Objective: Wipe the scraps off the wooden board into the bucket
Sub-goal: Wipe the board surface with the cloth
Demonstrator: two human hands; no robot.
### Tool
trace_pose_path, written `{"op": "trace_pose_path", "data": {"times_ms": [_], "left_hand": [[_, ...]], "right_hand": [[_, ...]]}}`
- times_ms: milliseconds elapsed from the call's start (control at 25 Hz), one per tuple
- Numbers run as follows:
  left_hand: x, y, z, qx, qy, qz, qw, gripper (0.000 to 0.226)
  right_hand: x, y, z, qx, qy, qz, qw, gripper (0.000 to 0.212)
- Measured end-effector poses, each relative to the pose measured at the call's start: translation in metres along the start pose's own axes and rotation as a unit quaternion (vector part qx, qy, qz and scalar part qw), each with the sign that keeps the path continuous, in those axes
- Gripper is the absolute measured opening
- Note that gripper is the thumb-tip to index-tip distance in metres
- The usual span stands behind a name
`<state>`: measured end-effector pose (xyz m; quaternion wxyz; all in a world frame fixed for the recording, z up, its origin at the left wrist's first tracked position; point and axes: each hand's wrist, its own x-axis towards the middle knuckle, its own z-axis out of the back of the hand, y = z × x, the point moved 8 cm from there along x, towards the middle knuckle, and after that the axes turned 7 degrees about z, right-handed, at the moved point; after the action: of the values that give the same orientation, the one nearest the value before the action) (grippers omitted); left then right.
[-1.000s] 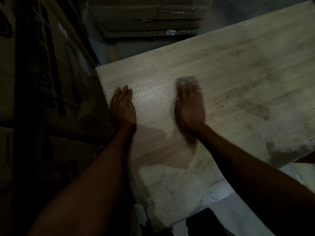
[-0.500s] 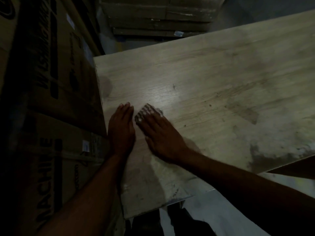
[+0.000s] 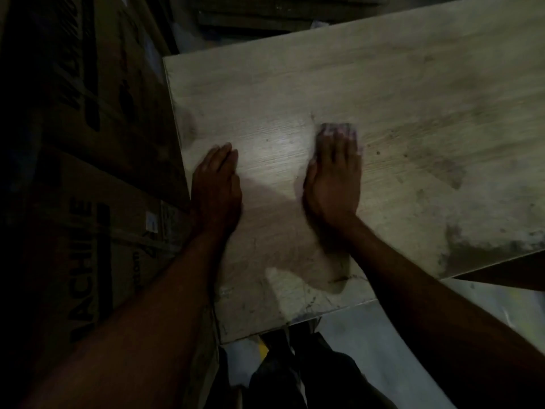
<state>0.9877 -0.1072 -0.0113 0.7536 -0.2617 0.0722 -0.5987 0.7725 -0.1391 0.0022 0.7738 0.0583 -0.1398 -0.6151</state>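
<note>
Your right hand (image 3: pixel 333 184) lies palm-down on the wooden board (image 3: pixel 383 93), fingers extended over a pale wad, possibly a cloth (image 3: pixel 339 129), pinned under the fingertips; motion blur obscures its shape. Your left hand (image 3: pixel 216 184) rests flat and empty at the board's left edge, beside stacked cardboard boxes (image 3: pixel 88 160). Dusty smears mark the board's right side.

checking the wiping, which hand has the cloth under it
The right hand: a pale cloth shows at its fingertips. The left hand lies bare.
</note>
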Motion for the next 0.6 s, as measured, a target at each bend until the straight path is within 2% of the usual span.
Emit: {"op": "trace_pose_path", "data": {"times_ms": [40,80,120,160,200,240,280,320,360,400,440,480,520,560,600], "left_hand": [[-0.001,0.000,0.000,0.007,0.005,0.000,1.000,0.052],[-0.002,0.000,-0.001,0.019,0.014,-0.006,1.000,0.053],[0.000,-0.002,-0.003,0.027,0.021,-0.017,0.999,0.053],[0.001,-0.002,-0.003,0.032,0.024,-0.025,0.999,0.053],[0.001,-0.002,-0.003,0.035,0.024,-0.025,0.999,0.053],[-0.004,0.000,-0.004,0.031,0.028,-0.012,0.999,0.052],[-0.013,0.000,-0.004,0.019,0.035,0.006,0.999,0.052],[-0.023,-0.003,-0.006,0.006,0.041,0.019,0.999,0.052],[-0.034,-0.005,-0.008,0.002,0.041,0.024,0.999,0.051],[-0.044,-0.007,-0.008,0.007,0.035,0.023,0.999,0.049],[-0.050,-0.007,-0.006,0.016,0.028,0.013,0.999,0.048],[-0.050,-0.007,-0.006,0.018,0.022,0.003,1.000,0.047],[-0.047,-0.007,-0.007,0.017,0.016,-0.004,1.000,0.046],[-0.046,-0.008,-0.008,0.020,0.019,-0.004,1.000,0.046],[-0.047,-0.010,-0.008,0.021,0.022,0.002,1.000,0.046]], "right_hand": [[-0.005,0.001,0.002,-0.008,-0.003,-0.045,0.999,0.059],[-0.024,0.024,-0.004,0.016,0.010,-0.003,1.000,0.058],[-0.060,0.067,-0.013,0.022,0.035,0.171,0.984,0.058],[-0.086,0.087,-0.016,0.027,0.062,0.282,0.957,0.058],[-0.092,0.086,-0.015,0.015,0.068,0.334,0.940,0.059],[-0.076,0.069,-0.011,0.006,0.061,0.308,0.949,0.060],[-0.047,0.040,-0.001,0.010,0.023,0.190,0.982,0.060],[-0.030,0.011,0.008,0.003,0.003,0.039,0.999,0.060],[-0.033,0.002,0.007,-0.004,0.013,-0.032,0.999,0.061],[-0.049,0.011,0.002,0.000,0.039,-0.040,0.998,0.063],[-0.083,0.042,-0.007,0.010,0.057,0.060,0.997,0.064],[-0.116,0.070,-0.013,0.020,0.088,0.203,0.975,0.063],[-0.130,0.075,-0.017,0.017,0.102,0.309,0.945,0.062],[-0.121,0.069,-0.017,0.009,0.108,0.360,0.926,0.060],[-0.089,0.054,-0.015,-0.002,0.092,0.331,0.939,0.059]]}}
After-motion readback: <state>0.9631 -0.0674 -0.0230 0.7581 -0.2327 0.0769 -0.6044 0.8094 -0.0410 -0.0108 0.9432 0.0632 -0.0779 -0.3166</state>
